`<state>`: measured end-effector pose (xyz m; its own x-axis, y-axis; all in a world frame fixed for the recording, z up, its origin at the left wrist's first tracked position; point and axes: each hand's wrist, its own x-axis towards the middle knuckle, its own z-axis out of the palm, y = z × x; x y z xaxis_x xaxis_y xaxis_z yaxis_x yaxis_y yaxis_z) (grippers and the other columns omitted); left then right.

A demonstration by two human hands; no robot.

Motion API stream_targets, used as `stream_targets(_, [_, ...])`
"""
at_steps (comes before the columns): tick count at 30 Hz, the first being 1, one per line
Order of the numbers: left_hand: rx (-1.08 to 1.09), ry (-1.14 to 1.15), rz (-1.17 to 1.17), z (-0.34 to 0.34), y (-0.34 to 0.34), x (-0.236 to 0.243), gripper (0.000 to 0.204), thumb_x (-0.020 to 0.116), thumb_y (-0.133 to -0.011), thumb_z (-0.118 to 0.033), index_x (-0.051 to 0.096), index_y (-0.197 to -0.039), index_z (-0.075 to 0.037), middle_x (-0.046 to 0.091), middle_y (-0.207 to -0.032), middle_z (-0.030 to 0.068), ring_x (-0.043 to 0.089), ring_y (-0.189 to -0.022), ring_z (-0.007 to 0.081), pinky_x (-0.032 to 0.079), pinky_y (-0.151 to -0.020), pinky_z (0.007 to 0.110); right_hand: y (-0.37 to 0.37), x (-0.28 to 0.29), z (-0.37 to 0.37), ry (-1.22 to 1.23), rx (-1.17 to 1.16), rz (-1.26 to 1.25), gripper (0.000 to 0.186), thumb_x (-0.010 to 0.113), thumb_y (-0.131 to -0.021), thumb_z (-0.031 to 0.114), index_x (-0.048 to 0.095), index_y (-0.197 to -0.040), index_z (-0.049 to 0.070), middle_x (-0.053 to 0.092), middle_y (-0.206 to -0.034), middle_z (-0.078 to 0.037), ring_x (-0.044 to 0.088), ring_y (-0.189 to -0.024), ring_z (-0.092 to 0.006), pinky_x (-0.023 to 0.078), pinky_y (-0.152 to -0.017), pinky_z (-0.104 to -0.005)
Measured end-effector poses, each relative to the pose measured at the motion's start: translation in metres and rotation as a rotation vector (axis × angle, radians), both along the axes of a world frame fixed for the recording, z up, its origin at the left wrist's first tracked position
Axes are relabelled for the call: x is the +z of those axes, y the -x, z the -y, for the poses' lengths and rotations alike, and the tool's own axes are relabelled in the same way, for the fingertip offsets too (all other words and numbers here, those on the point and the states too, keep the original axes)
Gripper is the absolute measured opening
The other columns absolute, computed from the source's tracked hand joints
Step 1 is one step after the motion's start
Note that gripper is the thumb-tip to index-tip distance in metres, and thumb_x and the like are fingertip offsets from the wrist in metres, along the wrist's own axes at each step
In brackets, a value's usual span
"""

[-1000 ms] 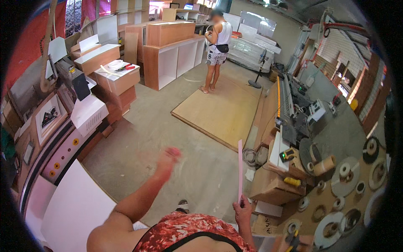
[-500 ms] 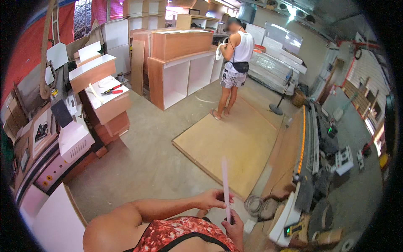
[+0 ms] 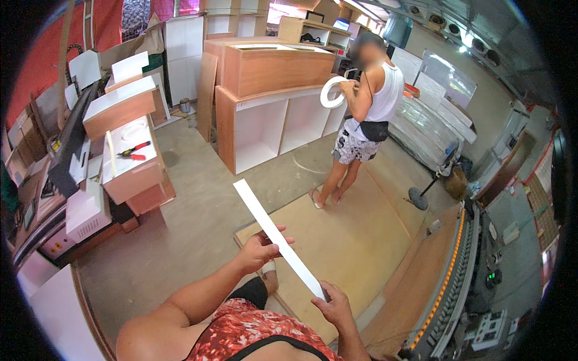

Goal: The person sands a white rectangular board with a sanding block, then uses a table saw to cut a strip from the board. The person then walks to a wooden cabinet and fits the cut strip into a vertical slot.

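A flat, narrow white strip [image 3: 295, 264] slants across in front of my body, its far end pointing up and to the left. My left hand [image 3: 260, 249] is closed around its middle, with fingertips showing on the far side. The near end is pinched in my right hand [image 3: 335, 305], thumb on the near face. Both hands are above the edge of a large tan board [image 3: 349, 240] lying on the floor.
Ahead, another person [image 3: 376, 96] stands on the board holding a white coil [image 3: 326, 96]. Wooden cabinets [image 3: 271, 72] stand behind. Red-handled pliers [image 3: 135, 153] rest on a drawer unit at left. A long machine [image 3: 442, 283] runs along the right, and a fan [image 3: 418, 198] stands beyond the board.
The strip has swung from nearly upright and edge-on to slanting left, showing its broad face. My left hand has moved left and up. My view has shifted, and the other person appears closer.
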<state>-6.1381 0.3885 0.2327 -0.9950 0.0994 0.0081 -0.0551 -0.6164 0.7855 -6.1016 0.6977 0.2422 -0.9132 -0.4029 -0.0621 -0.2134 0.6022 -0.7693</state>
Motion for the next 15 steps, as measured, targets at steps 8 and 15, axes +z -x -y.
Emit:
stream_targets(8, [-0.210, 0.114, -0.042, 0.013, 0.267, -0.054, 0.064, 0.073, -0.094, -0.010, 0.043, -0.150, 0.002, 0.062, -0.141, 0.0148, 0.061, -0.126, 0.0238, 0.047, -0.111, 0.040, 0.241, -0.045, 0.018, -0.150, -0.118, 0.061, 0.055, 0.084, -0.078, 0.027, 0.066, -0.127, 0.009, 0.071, -0.111, -0.017, 0.070, -0.102, -0.0339, 0.055, -0.088, -0.0438])
stream_targets(15, [-0.493, 0.193, -0.125, -0.030, 0.409, 0.001, 0.065, 0.072, -0.094, -0.006, 0.042, -0.152, 0.001, 0.062, -0.144, 0.0117, 0.054, -0.134, 0.0209, 0.039, -0.117, 0.039, 0.393, 0.001, 0.048, -0.066, -0.146, -0.010, 0.065, 0.086, -0.075, 0.018, 0.059, -0.133, 0.007, 0.070, -0.110, -0.021, 0.069, -0.103, -0.0363, 0.056, -0.087, -0.0436])
